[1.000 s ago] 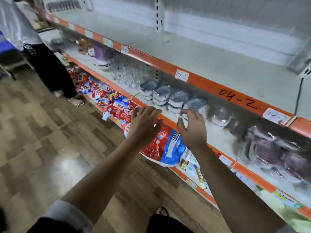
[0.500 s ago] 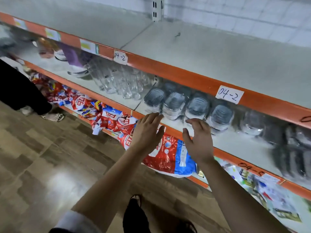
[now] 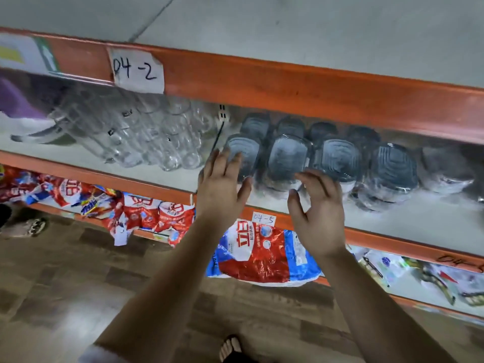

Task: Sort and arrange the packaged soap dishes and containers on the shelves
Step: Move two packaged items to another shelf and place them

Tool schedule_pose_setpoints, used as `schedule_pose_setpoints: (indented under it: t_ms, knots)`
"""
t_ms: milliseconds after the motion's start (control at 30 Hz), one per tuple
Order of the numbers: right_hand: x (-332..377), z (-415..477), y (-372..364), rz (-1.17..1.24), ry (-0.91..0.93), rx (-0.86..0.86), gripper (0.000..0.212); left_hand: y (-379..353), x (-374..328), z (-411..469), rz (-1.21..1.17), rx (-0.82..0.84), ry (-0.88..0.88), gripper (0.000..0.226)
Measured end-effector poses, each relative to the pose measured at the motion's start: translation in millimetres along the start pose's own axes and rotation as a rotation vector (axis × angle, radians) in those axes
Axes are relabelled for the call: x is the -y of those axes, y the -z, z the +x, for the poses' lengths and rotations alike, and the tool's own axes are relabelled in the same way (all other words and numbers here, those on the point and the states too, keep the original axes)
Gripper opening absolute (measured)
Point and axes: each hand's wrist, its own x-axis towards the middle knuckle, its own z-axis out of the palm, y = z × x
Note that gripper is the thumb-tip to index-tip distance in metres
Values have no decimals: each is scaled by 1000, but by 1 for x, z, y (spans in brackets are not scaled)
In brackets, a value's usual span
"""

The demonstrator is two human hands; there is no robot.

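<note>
The middle shelf (image 3: pixel 392 221) bears clear glasses (image 3: pixel 146 137) at left — wrapped grey containers (image 3: pixel 337 158) in rows beside them.

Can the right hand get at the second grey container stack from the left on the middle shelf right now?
Probably yes. The right hand hovers open just in front of that container stack, with nothing between them, and the orange shelf edge above leaves room.

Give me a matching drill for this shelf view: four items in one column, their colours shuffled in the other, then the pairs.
Items
1. drinking glasses
2. wrapped containers
3. large printed bag
4. 04-2 label

Colours
A. red, white and blue
B. white with black handwriting
C. clear
D. grey

Pairs: 1-C, 2-D, 3-A, 4-B
</note>
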Motion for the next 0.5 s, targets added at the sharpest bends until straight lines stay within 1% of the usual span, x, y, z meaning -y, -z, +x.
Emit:
schedule_pose_setpoints:
  t_ms: [100, 200, 300, 400, 433, 500]
  knots:
    - [-4, 5, -17, -11, -3, -29, 35, -18, 8, 10, -37, 38, 39, 49]
    - [-6, 8, -29, -43, 5, -21, 43, -30, 9, 14, -93, 10, 68, 52]
    - [-5, 16, -39, -160, -50, 73, 54, -35, 10, 18, -119, -23, 73, 51]
    - [-4, 23, -52, -290, -129, 188, 60, -32, 14, 15, -163, -56, 79, 42]
    - [-4, 25, -56, -307, -151, 204, 63, -30, 15, 11, -174, -63, 83, 40]
    - [-3, 29, -62, -314, -180, 183, 62, -26, 19, 3, -188, -81, 79, 37]
